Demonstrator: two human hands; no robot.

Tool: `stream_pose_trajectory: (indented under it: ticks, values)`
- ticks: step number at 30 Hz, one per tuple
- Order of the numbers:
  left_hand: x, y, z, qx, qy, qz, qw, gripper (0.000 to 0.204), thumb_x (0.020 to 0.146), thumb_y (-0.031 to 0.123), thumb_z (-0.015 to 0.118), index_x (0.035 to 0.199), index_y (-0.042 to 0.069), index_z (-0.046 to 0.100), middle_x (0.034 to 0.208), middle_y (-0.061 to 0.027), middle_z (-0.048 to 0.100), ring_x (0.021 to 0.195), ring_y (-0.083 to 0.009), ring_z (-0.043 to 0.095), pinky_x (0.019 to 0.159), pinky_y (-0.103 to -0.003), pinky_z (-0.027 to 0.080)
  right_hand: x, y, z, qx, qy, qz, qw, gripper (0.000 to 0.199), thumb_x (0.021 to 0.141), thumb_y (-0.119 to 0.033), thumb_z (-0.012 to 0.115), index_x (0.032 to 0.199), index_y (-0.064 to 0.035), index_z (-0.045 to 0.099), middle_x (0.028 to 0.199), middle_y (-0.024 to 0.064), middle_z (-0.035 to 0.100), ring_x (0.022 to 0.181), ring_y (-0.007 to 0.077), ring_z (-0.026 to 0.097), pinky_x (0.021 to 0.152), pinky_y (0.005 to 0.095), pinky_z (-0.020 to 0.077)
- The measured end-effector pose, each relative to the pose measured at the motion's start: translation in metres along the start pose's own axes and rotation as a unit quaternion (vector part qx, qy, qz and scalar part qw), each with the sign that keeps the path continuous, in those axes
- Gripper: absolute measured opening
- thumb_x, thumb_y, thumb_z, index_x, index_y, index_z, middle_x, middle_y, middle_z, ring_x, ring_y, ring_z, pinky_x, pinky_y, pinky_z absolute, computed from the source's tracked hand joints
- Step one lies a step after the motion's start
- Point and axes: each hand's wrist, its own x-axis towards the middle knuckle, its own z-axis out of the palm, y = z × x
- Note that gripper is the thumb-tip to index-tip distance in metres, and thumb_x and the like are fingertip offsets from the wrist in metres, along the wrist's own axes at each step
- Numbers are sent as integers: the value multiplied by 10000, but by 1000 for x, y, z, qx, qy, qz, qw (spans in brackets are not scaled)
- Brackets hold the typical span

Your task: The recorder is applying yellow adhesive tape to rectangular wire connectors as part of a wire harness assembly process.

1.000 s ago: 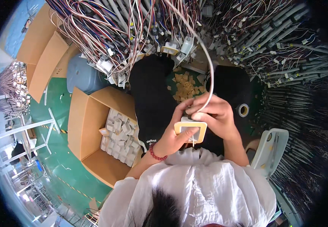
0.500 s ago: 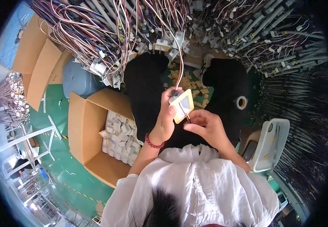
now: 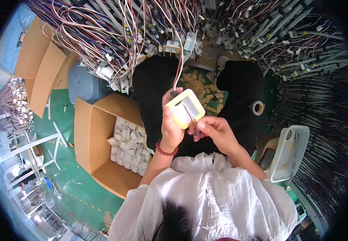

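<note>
A green floor filled the left of the frame, marked by a yellow line near the lower left. An open cardboard box of small pale parts stood at centre left, with flattened cardboard sheets at the upper left. Bundles of coloured wires spread across the top, grey cables along the right. A white plastic tray lay at lower right. Bright lights glared at the far left edge.

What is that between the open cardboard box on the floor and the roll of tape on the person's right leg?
In the head view, between the cardboard box and the tape roll are the left hand and right hand, holding a square cream-rimmed part.
</note>
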Motion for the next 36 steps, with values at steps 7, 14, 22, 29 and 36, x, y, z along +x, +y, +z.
stream_pose_trajectory:
  ticks: [7, 14, 22, 29, 36]
  values:
    - [-4, 3, -7, 121, -63, 64, 989, 653, 928, 539, 372, 1318, 18, 310, 1216, -135, 456, 1040, -211, 516, 883, -334, 446, 4, -8, 0, 2, -21, 8, 1000, 299, 961, -262, 525, 962, 18, 632, 782, 73, 654, 676, 114, 615, 647, 230, 513]
    - [-4, -4, -4, 237, -74, 122, 961, 549, 856, 376, 473, 1242, 0, 371, 1122, -109, 486, 944, -182, 515, 786, -295, 455, 5, 3, 0, -43, -9, -32, 999, 306, 978, -252, 490, 1054, 7, 633, 836, 44, 656, 699, 101, 608, 666, 227, 506]
    - [1, -9, 2, 75, 79, 52, 993, 543, 950, 476, 313, 1238, 27, 417, 1061, -138, 556, 942, -266, 563, 826, -379, 478, 9, 12, 6, -244, 34, -258, 934, 158, 929, -145, 534, 985, -14, 601, 816, 163, 622, 634, 279, 598, 591, 338, 471]
    - [2, -6, 3, -86, 89, -122, 985, 515, 932, 502, 393, 1125, 41, 515, 990, -116, 582, 879, -250, 576, 676, -354, 521, 6, 21, 1, -344, 43, -320, 882, 136, 851, -49, 607, 984, -18, 601, 792, 187, 620, 728, 372, 613, 630, 405, 488]
    - [3, 4, 0, -91, 48, -209, 973, 556, 946, 516, 358, 1216, 49, 495, 1004, -132, 615, 844, -247, 618, 714, -360, 526, -5, -1, 2, -434, -2, -254, 864, 282, 825, -185, 670, 1045, -20, 611, 862, 160, 647, 769, 346, 629, 687, 413, 508]
